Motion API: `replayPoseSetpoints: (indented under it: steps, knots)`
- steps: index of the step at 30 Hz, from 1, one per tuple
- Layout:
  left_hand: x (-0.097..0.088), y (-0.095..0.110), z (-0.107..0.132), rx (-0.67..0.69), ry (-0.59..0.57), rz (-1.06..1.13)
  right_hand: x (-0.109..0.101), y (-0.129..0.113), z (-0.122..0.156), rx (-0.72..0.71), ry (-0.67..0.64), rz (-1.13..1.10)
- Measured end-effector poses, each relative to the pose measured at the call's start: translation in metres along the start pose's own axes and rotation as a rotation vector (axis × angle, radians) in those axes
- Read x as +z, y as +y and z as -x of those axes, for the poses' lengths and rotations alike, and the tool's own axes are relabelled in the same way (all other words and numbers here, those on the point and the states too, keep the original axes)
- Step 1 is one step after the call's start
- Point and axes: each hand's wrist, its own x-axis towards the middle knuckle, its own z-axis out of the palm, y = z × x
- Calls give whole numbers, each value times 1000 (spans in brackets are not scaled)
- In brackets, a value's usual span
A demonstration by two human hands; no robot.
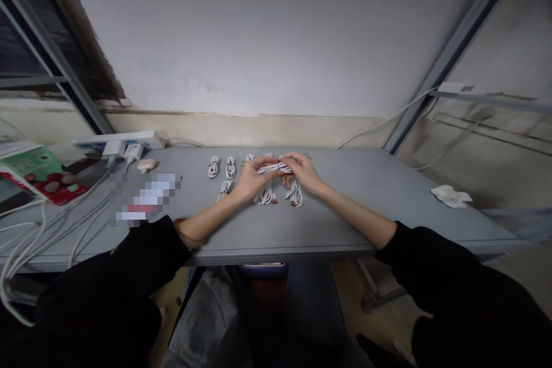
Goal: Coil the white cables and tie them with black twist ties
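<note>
Head view looks along a grey bench (pixel 366 198) pushed against a pale wall, with two bare forearms angling in from black sleeves (pixel 448 282) to meet near its middle. The left hand (pixel 254 178) and right hand (pixel 304 172) almost touch, each in a narrow grip on a white cable bundle (pixel 271 168), which lies crosswise between them. Holding it from both ends probably keeps the loops lying together and under control. Other coiled white cables (pixel 230 167) lie in two loose rows, the far row beyond the hands and the near row directly below them. The gaps between them seem meant to stop the coils snagging one another, though they leave the hands little spare room among the rows. Far more open bench stretches to the right, as far as a crumpled white tissue (pixel 451 196) near that end. The left side is busier, with a pixelated object (pixel 144 200) beside the cables, a white power strip (pixel 118 141) with a plugged-in charger (pixel 133 152) at the far edge, and a green-and-red printed box (pixel 43 175) beyond them. Loose white cords (pixel 56 230) sprawl across the left end and hang over the near edge, the likeliest place for an elbow to catch.
</note>
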Motion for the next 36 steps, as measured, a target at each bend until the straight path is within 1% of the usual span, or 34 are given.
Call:
replayPoseSetpoints:
  steps: [4,8,11,13,15,17,21,24,27,30,36]
  knots:
    - [-1,-3,-1,19,-2,24,2,-4,2,61,-3,-22]
    - [-1,-7,-4,11,4,93,4,-8,3,105,4,-91]
    - [-2,-7,-6,25,26,131,4,-11,4,120,-42,-168]
    - [-4,-6,-7,24,40,143,5,-12,5,106,-85,-198]
    - [-6,-5,-8,11,50,160,6,-13,6,67,-97,-201]
    - [-8,-5,-9,-9,56,180,7,-11,6,45,-78,-194]
    - [-7,-8,-10,-40,89,225,9,-8,5,66,-39,-202]
    - [-5,-12,-10,-11,109,261,10,-8,6,57,-20,-220]
    - [-5,-15,-10,7,121,251,11,-10,7,60,-21,-240]
    - [-5,-17,-10,-25,120,218,11,-11,6,61,-23,-204]
    - [-5,-17,-10,-20,118,165,9,-5,3,2,-34,-96]
